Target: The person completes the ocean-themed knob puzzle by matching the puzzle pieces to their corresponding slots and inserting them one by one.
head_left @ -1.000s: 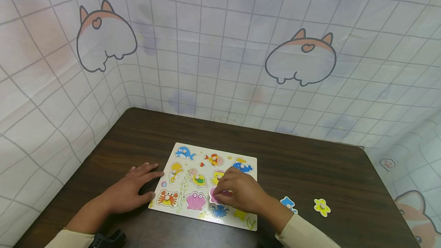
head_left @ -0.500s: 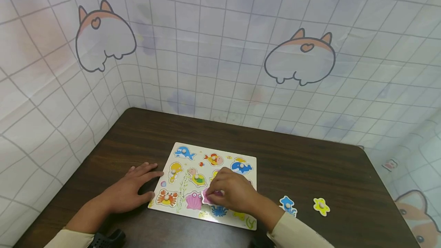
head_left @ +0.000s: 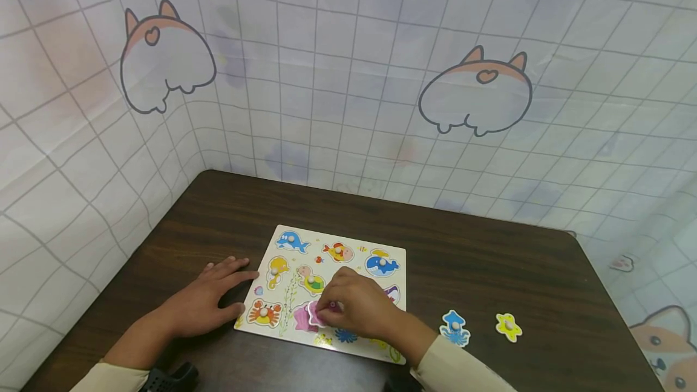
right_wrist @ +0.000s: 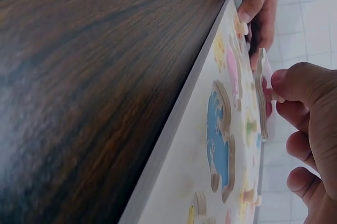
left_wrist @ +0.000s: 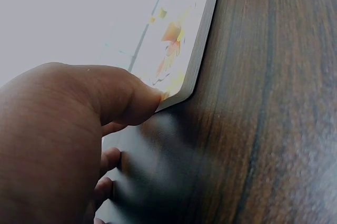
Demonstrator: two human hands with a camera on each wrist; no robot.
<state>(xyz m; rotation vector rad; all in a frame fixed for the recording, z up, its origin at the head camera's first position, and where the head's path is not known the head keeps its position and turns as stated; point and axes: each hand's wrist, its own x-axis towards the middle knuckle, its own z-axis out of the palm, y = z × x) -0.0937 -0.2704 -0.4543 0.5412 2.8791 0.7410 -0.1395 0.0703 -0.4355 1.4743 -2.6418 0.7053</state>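
My right hand (head_left: 359, 304) pinches a pink shell puzzle piece (right_wrist: 261, 108) by its small knob, between thumb and forefinger. The piece is tilted just above the white puzzle board (head_left: 362, 266), partly over the pink shell recess (head_left: 302, 319). My left hand (head_left: 204, 301) lies on the table at the board's left side with fingers extended. Its thumb (left_wrist: 137, 100) touches the near left corner of the board, as the left wrist view shows. Part of the board's middle is hidden behind my right hand.
Right of the board lie a blue octopus piece (head_left: 454, 328) and a yellow star piece (head_left: 509, 327) on the dark wooden table (head_left: 468, 259). Several sea-animal pieces sit in the board, among them a crab (head_left: 265, 314). A printed curtain (head_left: 348, 77) surrounds the table.
My right hand has moved left with the pink shell piece, from above the octopus recess to the shell recess. My left hand has stayed put.
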